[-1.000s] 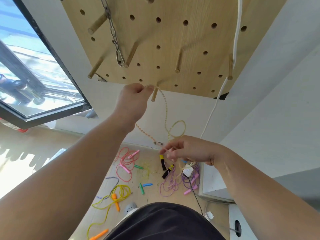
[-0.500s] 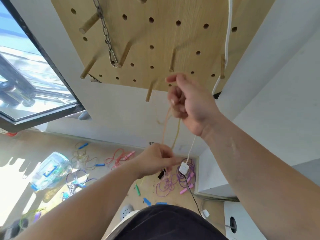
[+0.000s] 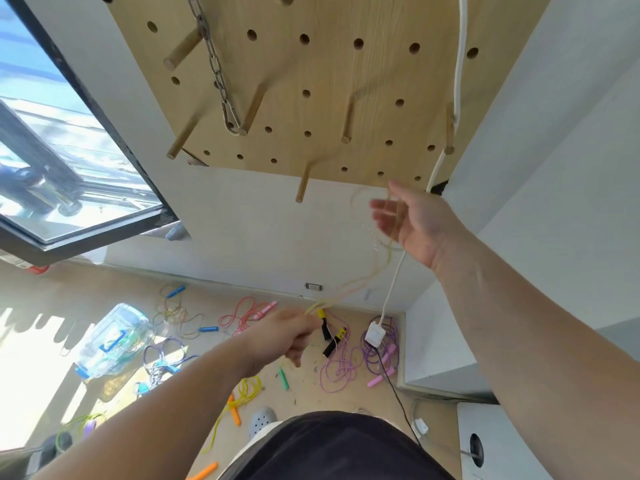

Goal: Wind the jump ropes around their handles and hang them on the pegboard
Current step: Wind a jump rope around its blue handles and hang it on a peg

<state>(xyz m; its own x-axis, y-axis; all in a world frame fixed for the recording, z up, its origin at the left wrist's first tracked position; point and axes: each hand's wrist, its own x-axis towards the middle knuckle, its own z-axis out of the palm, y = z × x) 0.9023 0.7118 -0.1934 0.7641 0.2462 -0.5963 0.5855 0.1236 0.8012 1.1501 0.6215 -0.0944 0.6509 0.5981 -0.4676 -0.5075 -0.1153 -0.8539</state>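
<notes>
Head view blurs the jump rope (image 3: 363,280) between left hand (image 3: 284,336) and right hand (image 3: 415,223).

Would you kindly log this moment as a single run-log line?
step: winding | left hand: grips jump rope | right hand: open, rope blurred around fingers | pegboard: rope not hung

The pegboard (image 3: 346,71) carries seven wooden pegs (image 3: 252,109), one of them cut by the top edge, plus one metal chain (image 3: 216,71) and one white cable (image 3: 459,64). One blurred jump rope (image 3: 360,282) is in the air. At least seven tangled ropes (image 3: 242,313) lie on the floor (image 3: 114,285), with one clear plastic box (image 3: 114,337) and one grey clog (image 3: 262,419).
</notes>
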